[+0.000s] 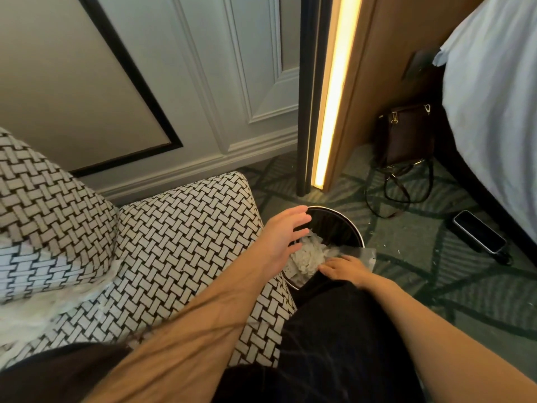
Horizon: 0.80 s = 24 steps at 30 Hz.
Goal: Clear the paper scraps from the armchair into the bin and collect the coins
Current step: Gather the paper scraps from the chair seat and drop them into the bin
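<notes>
Hovering over bin (334,225): your left hand (286,237), fingers spread, empty.
Right hand (344,267): fingers flat on the near rim, gripping nothing.
Paper scraps (308,255): white, crumpled, inside the black bin.

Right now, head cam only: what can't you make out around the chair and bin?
Head view:
- Coins: none discernible; too small, or lost in the black-and-white woven armchair pattern.
- Round black bin: near rim and depth hidden by right hand and crumpled white paper scraps.
- Right hand's grip: fingers overlap the scraps; hold unclear.
- Pale blurred patch on seat's left: scraps or plastic, unclear.
</notes>
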Each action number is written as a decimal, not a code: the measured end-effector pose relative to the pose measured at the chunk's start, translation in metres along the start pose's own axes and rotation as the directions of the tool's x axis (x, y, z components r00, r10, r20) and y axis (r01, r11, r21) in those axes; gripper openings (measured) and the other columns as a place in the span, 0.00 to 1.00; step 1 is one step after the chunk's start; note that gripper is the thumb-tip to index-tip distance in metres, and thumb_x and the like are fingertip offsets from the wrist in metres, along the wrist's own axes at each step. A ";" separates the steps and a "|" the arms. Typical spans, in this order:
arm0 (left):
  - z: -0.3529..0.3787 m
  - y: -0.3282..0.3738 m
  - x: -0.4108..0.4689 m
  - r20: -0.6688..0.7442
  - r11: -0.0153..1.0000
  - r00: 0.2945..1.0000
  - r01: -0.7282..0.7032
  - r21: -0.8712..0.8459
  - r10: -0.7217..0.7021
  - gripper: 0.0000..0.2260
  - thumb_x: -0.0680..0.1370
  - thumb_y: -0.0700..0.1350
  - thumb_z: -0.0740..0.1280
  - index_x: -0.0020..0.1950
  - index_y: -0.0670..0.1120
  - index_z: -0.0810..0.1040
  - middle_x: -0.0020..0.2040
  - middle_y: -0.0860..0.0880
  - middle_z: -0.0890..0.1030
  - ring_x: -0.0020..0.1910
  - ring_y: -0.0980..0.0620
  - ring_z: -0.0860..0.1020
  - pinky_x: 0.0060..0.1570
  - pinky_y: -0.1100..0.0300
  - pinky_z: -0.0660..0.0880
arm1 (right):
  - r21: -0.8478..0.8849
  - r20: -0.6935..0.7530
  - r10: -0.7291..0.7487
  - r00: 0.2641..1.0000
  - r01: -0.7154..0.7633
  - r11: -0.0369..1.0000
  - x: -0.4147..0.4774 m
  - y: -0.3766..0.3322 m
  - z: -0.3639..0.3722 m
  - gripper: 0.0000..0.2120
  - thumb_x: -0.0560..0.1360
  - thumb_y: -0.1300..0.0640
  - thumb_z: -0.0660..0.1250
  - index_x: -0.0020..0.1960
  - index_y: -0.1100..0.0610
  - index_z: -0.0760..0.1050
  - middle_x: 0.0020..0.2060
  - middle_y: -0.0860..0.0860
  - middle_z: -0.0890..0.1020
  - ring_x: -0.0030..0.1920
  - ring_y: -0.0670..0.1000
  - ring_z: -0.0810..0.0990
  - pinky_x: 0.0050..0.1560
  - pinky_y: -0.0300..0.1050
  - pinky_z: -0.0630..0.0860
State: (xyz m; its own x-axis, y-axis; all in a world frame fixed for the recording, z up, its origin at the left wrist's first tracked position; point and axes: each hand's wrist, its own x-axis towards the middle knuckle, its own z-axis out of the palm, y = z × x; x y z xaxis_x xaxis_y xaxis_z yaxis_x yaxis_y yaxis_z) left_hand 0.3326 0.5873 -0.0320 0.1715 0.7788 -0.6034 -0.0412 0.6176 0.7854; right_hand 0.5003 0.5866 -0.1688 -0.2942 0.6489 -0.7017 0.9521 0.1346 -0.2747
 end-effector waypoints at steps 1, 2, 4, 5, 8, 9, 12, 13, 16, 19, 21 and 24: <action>-0.001 0.000 0.000 -0.002 1.000 1.000 -0.003 0.001 0.003 0.16 0.81 0.44 0.58 0.68 0.49 0.69 0.65 0.49 0.74 0.63 0.50 0.72 0.62 0.53 0.67 | 0.106 -0.057 0.040 0.998 -0.034 0.994 0.000 -0.001 -0.001 0.20 0.82 0.46 0.49 0.63 0.51 0.73 0.67 0.54 0.73 0.69 0.55 0.68 0.70 0.52 0.60; -0.001 0.000 0.000 -0.005 1.000 1.000 -0.005 0.002 0.005 0.15 0.81 0.44 0.58 0.68 0.49 0.70 0.64 0.49 0.75 0.62 0.50 0.73 0.62 0.53 0.68 | 0.206 -0.122 0.068 0.990 -0.042 0.978 0.001 -0.002 -0.003 0.18 0.81 0.46 0.50 0.53 0.52 0.77 0.60 0.56 0.78 0.64 0.57 0.73 0.65 0.51 0.65; -0.002 0.000 0.000 -0.014 1.000 1.000 -0.006 -0.005 0.006 0.15 0.81 0.45 0.58 0.67 0.49 0.70 0.63 0.50 0.76 0.61 0.51 0.74 0.60 0.54 0.69 | 0.419 -0.223 0.087 0.971 0.014 0.908 -0.004 -0.009 -0.011 0.18 0.82 0.49 0.52 0.42 0.55 0.75 0.50 0.57 0.80 0.57 0.59 0.76 0.57 0.49 0.68; -0.002 0.001 0.000 -0.018 1.000 1.000 -0.005 -0.009 0.005 0.15 0.81 0.45 0.57 0.67 0.49 0.71 0.63 0.50 0.76 0.60 0.52 0.74 0.60 0.54 0.69 | 0.540 -0.253 0.096 0.963 0.058 0.839 -0.007 -0.011 -0.015 0.17 0.82 0.50 0.53 0.46 0.57 0.77 0.51 0.56 0.80 0.59 0.58 0.76 0.58 0.48 0.68; -0.003 0.002 -0.004 -0.022 1.000 1.000 -0.016 -0.011 0.016 0.14 0.81 0.44 0.57 0.67 0.50 0.71 0.62 0.51 0.77 0.58 0.52 0.75 0.59 0.54 0.70 | 0.802 -0.210 0.152 0.966 0.081 0.592 -0.017 -0.016 -0.029 0.23 0.81 0.46 0.54 0.71 0.58 0.67 0.69 0.51 0.70 0.71 0.52 0.65 0.71 0.46 0.58; -0.004 0.004 -0.005 -0.023 1.000 1.000 -0.018 -0.015 0.018 0.14 0.81 0.44 0.57 0.67 0.49 0.71 0.61 0.51 0.77 0.58 0.52 0.75 0.59 0.54 0.70 | 0.872 -0.157 0.158 0.975 0.062 0.486 -0.018 -0.017 -0.032 0.28 0.79 0.42 0.56 0.73 0.56 0.64 0.72 0.51 0.66 0.72 0.51 0.64 0.73 0.48 0.57; -0.007 0.008 -0.013 -0.045 0.998 0.999 -0.014 -0.053 0.012 0.14 0.80 0.43 0.58 0.66 0.48 0.72 0.61 0.50 0.77 0.60 0.50 0.75 0.61 0.52 0.69 | 0.958 -0.038 0.163 0.986 -0.011 0.288 -0.033 -0.020 -0.045 0.27 0.79 0.40 0.54 0.74 0.52 0.62 0.72 0.51 0.65 0.72 0.51 0.63 0.72 0.47 0.58; -0.008 0.011 -0.017 -0.052 0.998 0.999 -0.016 -0.061 0.013 0.14 0.80 0.43 0.59 0.65 0.48 0.73 0.61 0.50 0.77 0.60 0.50 0.75 0.63 0.51 0.69 | 0.958 -0.028 0.162 0.986 -0.020 0.286 -0.040 -0.020 -0.051 0.25 0.80 0.43 0.52 0.73 0.53 0.63 0.70 0.50 0.66 0.71 0.49 0.63 0.69 0.45 0.58; -0.014 0.018 -0.032 -0.065 0.996 0.997 -0.044 -0.075 0.039 0.14 0.80 0.43 0.60 0.65 0.48 0.73 0.61 0.49 0.77 0.61 0.50 0.75 0.64 0.50 0.68 | 0.928 -0.088 0.173 0.981 0.018 0.372 -0.056 -0.027 -0.069 0.27 0.80 0.42 0.51 0.75 0.54 0.60 0.73 0.51 0.64 0.72 0.51 0.62 0.71 0.47 0.57; -0.024 0.024 -0.053 -0.069 0.992 0.994 -0.085 -0.089 0.079 0.14 0.80 0.43 0.59 0.65 0.48 0.73 0.60 0.50 0.77 0.59 0.50 0.75 0.62 0.51 0.69 | 0.886 -0.151 0.177 0.973 0.053 0.460 -0.073 -0.044 -0.088 0.25 0.81 0.43 0.50 0.74 0.53 0.61 0.72 0.53 0.66 0.71 0.54 0.65 0.71 0.50 0.59; -0.032 0.030 -0.069 -0.087 0.989 0.991 -0.109 -0.101 0.101 0.13 0.81 0.43 0.58 0.64 0.49 0.73 0.60 0.50 0.78 0.58 0.51 0.76 0.62 0.52 0.69 | 0.856 -0.186 0.154 0.970 0.083 0.510 -0.086 -0.061 -0.102 0.25 0.81 0.44 0.49 0.74 0.55 0.62 0.70 0.52 0.69 0.69 0.54 0.68 0.70 0.50 0.61; -0.048 0.036 -0.098 -0.120 0.980 0.984 -0.149 -0.130 0.134 0.13 0.80 0.43 0.60 0.64 0.48 0.74 0.59 0.50 0.78 0.57 0.50 0.76 0.62 0.51 0.70 | 0.791 -0.223 0.133 0.966 0.099 0.604 -0.106 -0.090 -0.115 0.26 0.81 0.42 0.51 0.73 0.56 0.63 0.70 0.52 0.70 0.68 0.53 0.70 0.71 0.50 0.62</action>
State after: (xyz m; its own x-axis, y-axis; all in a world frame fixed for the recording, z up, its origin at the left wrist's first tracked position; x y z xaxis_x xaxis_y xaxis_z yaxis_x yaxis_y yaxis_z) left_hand 0.2673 0.5389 0.0488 0.0450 0.8620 -0.5049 -0.1937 0.5033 0.8421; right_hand 0.4554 0.5921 0.0061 -0.1385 0.8112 -0.5681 0.4797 -0.4469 -0.7551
